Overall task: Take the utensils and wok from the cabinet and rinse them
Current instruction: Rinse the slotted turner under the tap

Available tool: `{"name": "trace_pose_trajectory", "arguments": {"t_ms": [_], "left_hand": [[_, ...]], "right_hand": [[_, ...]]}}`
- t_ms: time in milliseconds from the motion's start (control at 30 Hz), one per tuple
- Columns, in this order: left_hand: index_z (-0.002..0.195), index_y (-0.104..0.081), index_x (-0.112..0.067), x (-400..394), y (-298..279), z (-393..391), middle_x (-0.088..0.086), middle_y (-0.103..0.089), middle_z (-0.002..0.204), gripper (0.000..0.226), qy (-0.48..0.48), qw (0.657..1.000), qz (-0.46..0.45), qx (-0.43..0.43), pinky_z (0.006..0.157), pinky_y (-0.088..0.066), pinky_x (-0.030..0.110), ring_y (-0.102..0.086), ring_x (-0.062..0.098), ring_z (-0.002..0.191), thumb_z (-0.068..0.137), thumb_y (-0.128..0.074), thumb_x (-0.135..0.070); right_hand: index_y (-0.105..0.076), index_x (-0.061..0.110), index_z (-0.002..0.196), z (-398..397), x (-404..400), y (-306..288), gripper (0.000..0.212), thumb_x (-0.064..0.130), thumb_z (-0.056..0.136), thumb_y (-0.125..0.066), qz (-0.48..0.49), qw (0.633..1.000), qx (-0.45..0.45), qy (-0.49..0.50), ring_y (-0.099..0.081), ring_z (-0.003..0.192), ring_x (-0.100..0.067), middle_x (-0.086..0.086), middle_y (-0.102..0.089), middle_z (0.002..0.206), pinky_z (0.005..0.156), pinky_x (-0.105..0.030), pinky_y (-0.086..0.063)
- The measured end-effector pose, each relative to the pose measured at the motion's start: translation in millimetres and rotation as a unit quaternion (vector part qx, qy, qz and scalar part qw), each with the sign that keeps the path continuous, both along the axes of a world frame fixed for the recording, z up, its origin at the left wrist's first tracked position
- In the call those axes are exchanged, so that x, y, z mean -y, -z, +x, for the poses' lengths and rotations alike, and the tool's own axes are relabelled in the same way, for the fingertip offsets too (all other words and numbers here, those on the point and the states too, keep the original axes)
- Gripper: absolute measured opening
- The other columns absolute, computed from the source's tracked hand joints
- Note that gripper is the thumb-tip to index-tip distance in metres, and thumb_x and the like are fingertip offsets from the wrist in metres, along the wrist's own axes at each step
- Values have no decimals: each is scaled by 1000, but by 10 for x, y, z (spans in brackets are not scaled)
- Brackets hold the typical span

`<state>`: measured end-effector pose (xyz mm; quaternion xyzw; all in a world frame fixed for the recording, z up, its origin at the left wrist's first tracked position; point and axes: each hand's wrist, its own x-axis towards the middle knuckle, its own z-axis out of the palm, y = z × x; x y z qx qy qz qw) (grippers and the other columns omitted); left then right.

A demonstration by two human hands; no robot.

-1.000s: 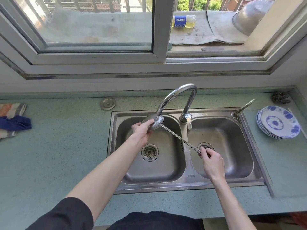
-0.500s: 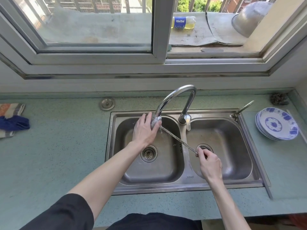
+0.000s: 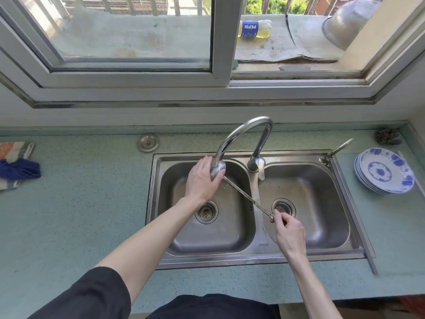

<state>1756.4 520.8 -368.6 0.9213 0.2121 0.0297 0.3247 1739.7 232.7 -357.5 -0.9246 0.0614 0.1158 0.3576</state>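
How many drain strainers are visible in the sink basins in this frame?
2. One drain strainer sits in the floor of the left basin; the other drain strainer is in the right basin, partly covered by the right hand.

I see a shiny metal ladle (image 3: 232,184), polished chrome faucet (image 3: 243,132), brushed stainless sink (image 3: 257,256) w/ dull sheen. Countertop (image 3: 80,203) looks matt, speckled stone. Plates (image 3: 384,171) are glossy ceramic, rags (image 3: 16,164) soft cloth, scourer (image 3: 387,135) rough wire.
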Motion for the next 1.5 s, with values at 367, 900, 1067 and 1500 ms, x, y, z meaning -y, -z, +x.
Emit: {"name": "trace_pose_trajectory", "arguments": {"t_ms": [367,900,1067,1500], "left_hand": [[150,-39,-17,107,-62,42,3,-38,143,100,-234,937,-259,3,119,-33,40,-38,21,139,72,-81,-63],[163,1,-26,61,332,-8,1,-11,171,111,-311,807,-502,13,122,-34,48,-31,22,152,74,-44,-74],[154,-27,-6,214,22,-36,19,-54,146,58,-333,689,-636,97,93,-61,38,-71,27,108,107,-52,-29],[116,-63,-1,359,-237,2,20,-76,110,18,-243,710,-660,29,84,-62,35,-75,29,96,98,-61,0]], "right_hand": [[-72,19,80,-9,-25,-14,38,40,106,-54,19,1000,3,-1,-58,67,-17,3,-63,65,65,-29,-40],[-73,18,75,-21,-94,-91,41,40,105,-54,11,1000,-16,5,-60,69,-23,-3,-64,63,68,-37,-44],[-72,21,75,2,-232,-163,38,38,105,-55,-8,1000,-7,-15,-61,73,-26,-1,-68,69,67,-38,-41],[-67,17,79,176,-579,-287,36,34,106,-50,-6,999,10,-49,-60,78,-32,-6,-69,77,68,-38,-38]]}}
